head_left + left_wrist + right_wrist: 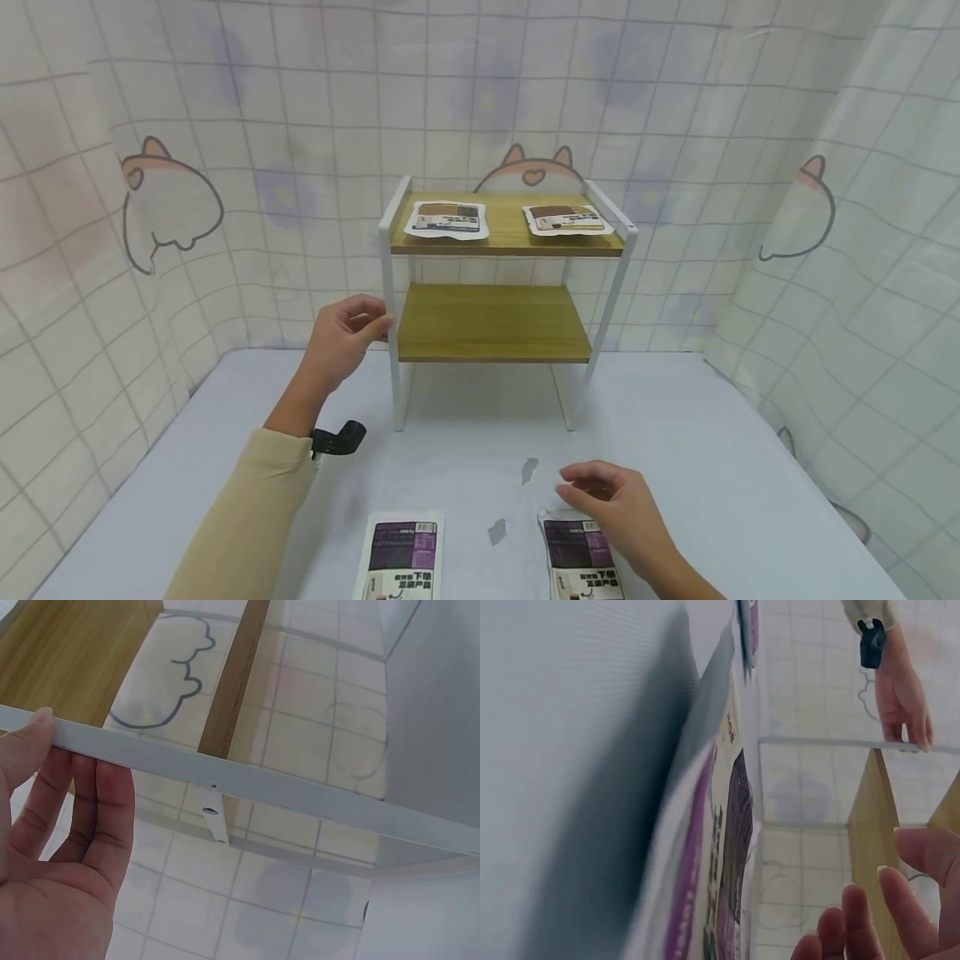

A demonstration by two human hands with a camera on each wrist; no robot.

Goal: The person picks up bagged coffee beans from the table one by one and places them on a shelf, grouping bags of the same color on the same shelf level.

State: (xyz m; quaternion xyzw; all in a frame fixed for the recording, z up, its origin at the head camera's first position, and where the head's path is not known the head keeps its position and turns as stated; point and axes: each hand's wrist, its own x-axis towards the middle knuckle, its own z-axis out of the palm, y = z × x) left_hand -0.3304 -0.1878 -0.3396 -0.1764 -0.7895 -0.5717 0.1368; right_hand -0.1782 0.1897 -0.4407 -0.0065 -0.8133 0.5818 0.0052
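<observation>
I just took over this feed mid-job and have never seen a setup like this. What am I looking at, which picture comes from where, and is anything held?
There is no machine here: a person works with two bare hands. The big picture comes from a camera on the head, looking down at a table. The other two come from cameras on each wrist.

On the table stands a small two-level shelf with two brown packets on its top board. Two purple packets lie near the front edge, one on the left and one on the right.

The left hand has its grip on the shelf's white front post, fingers curled round it. The right hand hovers over the right purple packet with loosely bent fingers; it does not appear to hold it.
</observation>
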